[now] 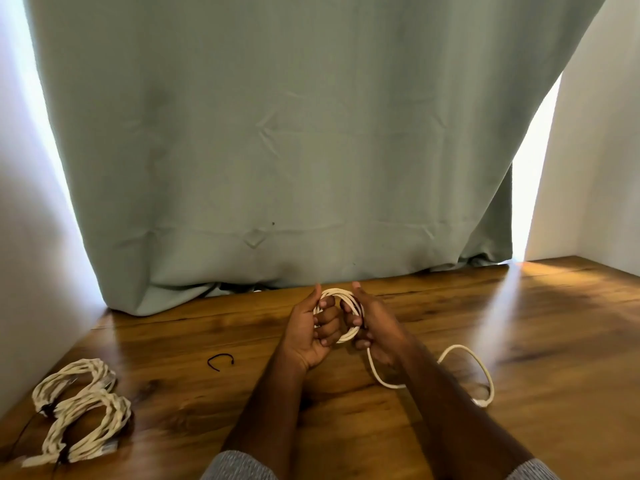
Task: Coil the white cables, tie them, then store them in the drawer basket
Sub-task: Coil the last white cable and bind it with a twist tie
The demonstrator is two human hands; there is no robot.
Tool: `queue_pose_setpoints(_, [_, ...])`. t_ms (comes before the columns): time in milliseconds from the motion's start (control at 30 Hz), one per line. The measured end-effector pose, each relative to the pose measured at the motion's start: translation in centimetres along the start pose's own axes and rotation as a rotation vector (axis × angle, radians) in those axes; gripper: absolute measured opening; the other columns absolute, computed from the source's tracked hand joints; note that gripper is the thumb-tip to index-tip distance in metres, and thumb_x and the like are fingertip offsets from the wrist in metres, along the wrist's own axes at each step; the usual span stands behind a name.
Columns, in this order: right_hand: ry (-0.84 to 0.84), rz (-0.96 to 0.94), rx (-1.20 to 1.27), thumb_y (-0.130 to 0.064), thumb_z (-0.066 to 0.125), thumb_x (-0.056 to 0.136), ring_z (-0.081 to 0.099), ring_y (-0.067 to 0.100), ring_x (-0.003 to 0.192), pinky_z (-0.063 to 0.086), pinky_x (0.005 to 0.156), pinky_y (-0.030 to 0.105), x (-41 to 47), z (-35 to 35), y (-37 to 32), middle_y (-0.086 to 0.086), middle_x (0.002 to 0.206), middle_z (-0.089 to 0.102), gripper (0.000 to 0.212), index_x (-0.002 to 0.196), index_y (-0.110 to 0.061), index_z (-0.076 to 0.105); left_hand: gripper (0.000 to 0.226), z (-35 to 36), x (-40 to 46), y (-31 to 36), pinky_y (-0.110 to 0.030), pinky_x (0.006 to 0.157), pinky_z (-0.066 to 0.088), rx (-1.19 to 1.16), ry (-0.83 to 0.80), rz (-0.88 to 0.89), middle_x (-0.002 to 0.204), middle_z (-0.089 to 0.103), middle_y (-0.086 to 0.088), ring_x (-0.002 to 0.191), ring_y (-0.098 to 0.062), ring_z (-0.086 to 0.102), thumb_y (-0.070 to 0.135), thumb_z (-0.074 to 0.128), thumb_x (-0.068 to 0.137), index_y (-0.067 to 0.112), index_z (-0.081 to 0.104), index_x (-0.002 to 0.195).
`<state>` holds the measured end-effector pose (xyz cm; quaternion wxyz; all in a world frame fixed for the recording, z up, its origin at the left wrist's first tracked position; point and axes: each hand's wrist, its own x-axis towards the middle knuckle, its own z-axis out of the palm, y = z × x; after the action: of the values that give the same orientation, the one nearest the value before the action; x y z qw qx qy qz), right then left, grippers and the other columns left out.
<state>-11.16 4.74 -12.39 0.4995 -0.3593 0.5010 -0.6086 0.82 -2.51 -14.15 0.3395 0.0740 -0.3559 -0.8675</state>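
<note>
1. Cable (341,308): white, plain.
2. Coiled cable bundles (81,408): cream-white, twisted pattern.
3. Tie (220,361): black.
4. Curtain (277,150): plain sage green.
5. Table (485,323): brown wood grain.
6. Sleeves (235,467): speckled grey.

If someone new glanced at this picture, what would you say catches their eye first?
Most likely the two hands at the centre: the left hand and right hand both grip a small coil of white cable above the wooden table, its loose tail looping away to the right. Next, the large green curtain filling the background, and the finished cable bundles lying at the table's left edge, with a short black tie nearby.
</note>
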Motion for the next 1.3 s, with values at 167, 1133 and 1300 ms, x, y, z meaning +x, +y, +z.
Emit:
queue_pose_setpoints(167, [-0.153,-0.003,0.144,-0.038,0.044,0.105,0.022,0.003,0.033,0.018,0.034,0.015,0.0,-0.9,0.2,-0.003,0.061,0.048,0.035,0.09,-0.011,0.061,0.049,-0.4,-0.3,0.5,-0.017,0.033,0.016,-0.076,-0.073,-0.007,0.042,0.03,0.006,0.027,-0.006,0.024,0.048,0.032,0.102,0.016,0.046,0.067])
queue_pose_setpoints(1133, [-0.041,-0.369,-1.491,-0.041,0.046,0.1,0.061,0.015,0.08,0.05,0.068,0.032,-0.9,-0.5,0.9,-0.002,0.091,0.063,0.026,0.099,-0.02,0.063,0.05,-0.2,0.0,1.9,-0.02,0.048,0.036,-0.062,0.051,0.222,0.065,0.043,0.003,0.049,-0.006,0.041,0.023,0.045,0.094,-0.01,0.049,0.13])
queue_pose_setpoints(1300, [-0.125,-0.495,-1.592,-0.037,0.044,0.101,0.053,0.016,0.073,0.038,0.065,0.028,-1.3,0.1,0.6,-0.002,0.079,0.053,0.028,0.076,-0.025,0.049,0.037,-0.6,0.6,1.6,-0.02,0.046,0.042,0.016,0.135,0.246,0.068,0.054,-0.002,0.052,-0.01,0.05,0.023,0.044,0.1,-0.007,0.054,0.119])
